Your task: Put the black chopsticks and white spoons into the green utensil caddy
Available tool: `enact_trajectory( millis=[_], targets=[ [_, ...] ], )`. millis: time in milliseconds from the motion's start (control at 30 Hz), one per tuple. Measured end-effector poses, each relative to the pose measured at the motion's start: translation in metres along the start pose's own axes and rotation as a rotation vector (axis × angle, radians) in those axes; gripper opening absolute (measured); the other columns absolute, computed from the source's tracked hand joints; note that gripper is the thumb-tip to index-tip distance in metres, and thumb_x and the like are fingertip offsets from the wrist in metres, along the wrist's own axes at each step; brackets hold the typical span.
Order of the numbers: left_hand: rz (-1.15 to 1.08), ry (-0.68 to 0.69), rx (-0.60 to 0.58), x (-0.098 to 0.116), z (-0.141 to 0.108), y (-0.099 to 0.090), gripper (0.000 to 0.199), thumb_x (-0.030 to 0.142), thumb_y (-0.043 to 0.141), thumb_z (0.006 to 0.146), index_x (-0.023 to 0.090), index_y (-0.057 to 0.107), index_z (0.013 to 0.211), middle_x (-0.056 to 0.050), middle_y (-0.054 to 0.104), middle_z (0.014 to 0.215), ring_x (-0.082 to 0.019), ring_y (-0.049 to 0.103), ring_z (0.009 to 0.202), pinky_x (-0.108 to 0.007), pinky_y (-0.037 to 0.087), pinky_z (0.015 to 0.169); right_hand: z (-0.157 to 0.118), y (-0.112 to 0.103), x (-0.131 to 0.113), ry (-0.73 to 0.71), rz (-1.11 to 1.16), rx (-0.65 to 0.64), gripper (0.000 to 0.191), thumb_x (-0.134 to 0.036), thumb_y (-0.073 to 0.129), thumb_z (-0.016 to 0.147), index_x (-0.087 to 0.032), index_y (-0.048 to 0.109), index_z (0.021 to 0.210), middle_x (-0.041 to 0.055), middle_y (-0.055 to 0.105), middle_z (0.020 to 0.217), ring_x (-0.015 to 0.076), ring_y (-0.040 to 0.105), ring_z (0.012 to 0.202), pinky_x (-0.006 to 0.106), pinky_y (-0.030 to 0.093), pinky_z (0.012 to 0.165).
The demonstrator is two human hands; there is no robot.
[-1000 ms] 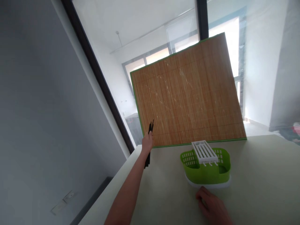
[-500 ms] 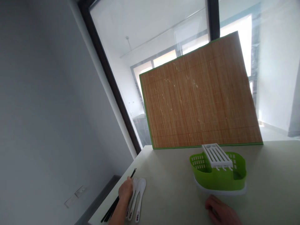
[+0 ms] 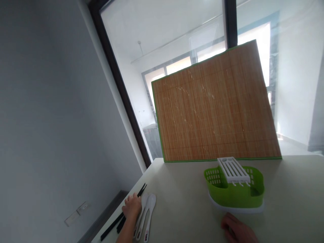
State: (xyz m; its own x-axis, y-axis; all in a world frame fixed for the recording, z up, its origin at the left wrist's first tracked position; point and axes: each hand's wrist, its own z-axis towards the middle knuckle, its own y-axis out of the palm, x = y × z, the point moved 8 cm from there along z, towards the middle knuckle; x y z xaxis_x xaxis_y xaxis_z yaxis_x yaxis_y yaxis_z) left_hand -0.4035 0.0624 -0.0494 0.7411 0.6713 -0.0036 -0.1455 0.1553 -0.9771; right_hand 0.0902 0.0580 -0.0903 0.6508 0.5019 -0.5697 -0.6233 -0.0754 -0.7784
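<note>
My left hand (image 3: 132,206) lies over several black chopsticks (image 3: 110,229) at the table's left side, its fingers spread. The chopsticks' tips poke out beyond the hand and their thick ends fan apart below it. Right beside that hand lie white spoons (image 3: 151,205) with long handles, side by side. My right hand (image 3: 238,228) rests on the table at the bottom, fingers curled with nothing visible in them. Just beyond it stands a green basket (image 3: 235,199) on a white base, with a white slotted rack (image 3: 234,170) with hooks across its top.
A bamboo mat (image 3: 215,108) with green edging leans upright at the back of the white table (image 3: 182,195), against a glass window with a dark frame (image 3: 231,27). A grey wall (image 3: 63,118) with sockets runs along the left, past the table edge.
My left hand has loosened and shifted slightly left, its fingers spreading. The chopsticks' tips and thick ends have fanned apart. My right hand stays curled near the basket.
</note>
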Motion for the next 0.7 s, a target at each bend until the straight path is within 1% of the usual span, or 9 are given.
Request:
enact_trajectory(
  millis=[133, 233, 367, 400, 433, 500, 567, 633, 700],
  targets=[
    [0.0, -0.041, -0.02, -0.008, -0.001, -0.005, 0.04, 0.034, 0.031, 0.087, 0.015, 0.057, 0.11, -0.018, 0.055, 0.116, -0.032, 0.048, 0.11, -0.04, 0.042, 0.075, -0.002, -0.002, -0.002, -0.018, -0.009, 0.013, 0.016, -0.013, 0.042, 0.074, -0.024, 0.052, 0.079, -0.0004, 0.061, 0.083, 0.0139, 0.058, 0.072, 0.022, 0.041, 0.065],
    [-0.044, -0.058, 0.007, -0.015, -0.002, -0.009, 0.046, 0.04, 0.029, 0.087, 0.015, 0.053, 0.117, -0.019, 0.052, 0.12, -0.033, 0.047, 0.112, -0.041, 0.042, 0.078, -0.003, -0.004, -0.005, -0.016, -0.004, 0.015, 0.017, -0.012, 0.041, 0.074, -0.024, 0.052, 0.079, -0.0003, 0.061, 0.083, 0.0139, 0.058, 0.072, 0.022, 0.041, 0.065],
    [-0.15, -0.215, -0.007, -0.033, 0.004, -0.012, 0.055, 0.049, 0.026, 0.087, 0.019, 0.046, 0.127, -0.018, 0.043, 0.132, -0.038, 0.042, 0.117, -0.049, 0.04, 0.083, -0.003, -0.008, -0.009, -0.004, -0.008, 0.03, 0.018, -0.012, 0.041, 0.073, -0.023, 0.053, 0.079, -0.0002, 0.061, 0.083, 0.0142, 0.058, 0.072, 0.022, 0.04, 0.065],
    [-0.164, -0.225, 0.005, -0.03, 0.006, -0.017, 0.055, 0.049, 0.026, 0.087, 0.018, 0.045, 0.128, -0.019, 0.042, 0.133, -0.038, 0.041, 0.118, -0.05, 0.039, 0.085, -0.002, -0.008, -0.01, -0.003, -0.013, 0.03, 0.018, -0.011, 0.041, 0.073, -0.023, 0.053, 0.079, -0.0001, 0.061, 0.083, 0.0141, 0.058, 0.072, 0.022, 0.04, 0.064],
    [-0.172, -0.189, 0.039, -0.021, 0.009, -0.027, 0.055, 0.047, 0.027, 0.087, 0.016, 0.045, 0.129, -0.019, 0.042, 0.132, -0.037, 0.04, 0.119, -0.049, 0.038, 0.088, -0.002, -0.007, -0.011, -0.002, -0.017, 0.03, 0.018, -0.011, 0.041, 0.072, -0.023, 0.053, 0.079, -0.0001, 0.061, 0.083, 0.014, 0.058, 0.072, 0.022, 0.04, 0.064],
    [-0.201, 0.01, 0.161, 0.019, 0.007, -0.058, 0.052, 0.04, 0.03, 0.087, 0.011, 0.045, 0.127, -0.02, 0.045, 0.129, -0.033, 0.039, 0.121, -0.046, 0.033, 0.097, -0.001, -0.007, -0.013, -0.004, -0.022, 0.028, 0.019, -0.011, 0.041, 0.072, -0.023, 0.053, 0.079, -0.0003, 0.06, 0.083, 0.0136, 0.058, 0.071, 0.022, 0.04, 0.064],
    [-0.293, 0.292, 0.272, 0.081, -0.017, -0.096, 0.047, 0.034, 0.031, 0.088, 0.009, 0.047, 0.124, -0.017, 0.049, 0.126, -0.027, 0.04, 0.121, -0.04, 0.028, 0.102, 0.0, -0.007, -0.016, -0.005, -0.023, 0.031, 0.019, -0.01, 0.041, 0.072, -0.023, 0.053, 0.08, -0.0002, 0.06, 0.083, 0.0134, 0.058, 0.071, 0.022, 0.039, 0.065],
    [-0.468, 0.542, 0.259, 0.149, -0.061, -0.128, 0.044, 0.037, 0.032, 0.089, 0.016, 0.048, 0.123, -0.01, 0.05, 0.126, -0.023, 0.048, 0.112, -0.034, 0.036, 0.096, 0.0, -0.009, -0.018, -0.003, -0.022, 0.034, 0.02, -0.01, 0.041, 0.072, -0.023, 0.053, 0.08, -0.0001, 0.06, 0.084, 0.0134, 0.058, 0.072, 0.022, 0.039, 0.065],
    [-0.585, 0.775, 0.165, 0.216, -0.119, -0.148, 0.041, 0.039, 0.035, 0.089, 0.026, 0.046, 0.126, -0.005, 0.051, 0.126, -0.02, 0.055, 0.099, -0.03, 0.042, 0.086, -0.001, -0.011, -0.018, 0.003, -0.022, 0.04, 0.019, -0.01, 0.041, 0.072, -0.022, 0.053, 0.08, 0.0, 0.061, 0.084, 0.0135, 0.058, 0.073, 0.022, 0.039, 0.066]
  ],
)
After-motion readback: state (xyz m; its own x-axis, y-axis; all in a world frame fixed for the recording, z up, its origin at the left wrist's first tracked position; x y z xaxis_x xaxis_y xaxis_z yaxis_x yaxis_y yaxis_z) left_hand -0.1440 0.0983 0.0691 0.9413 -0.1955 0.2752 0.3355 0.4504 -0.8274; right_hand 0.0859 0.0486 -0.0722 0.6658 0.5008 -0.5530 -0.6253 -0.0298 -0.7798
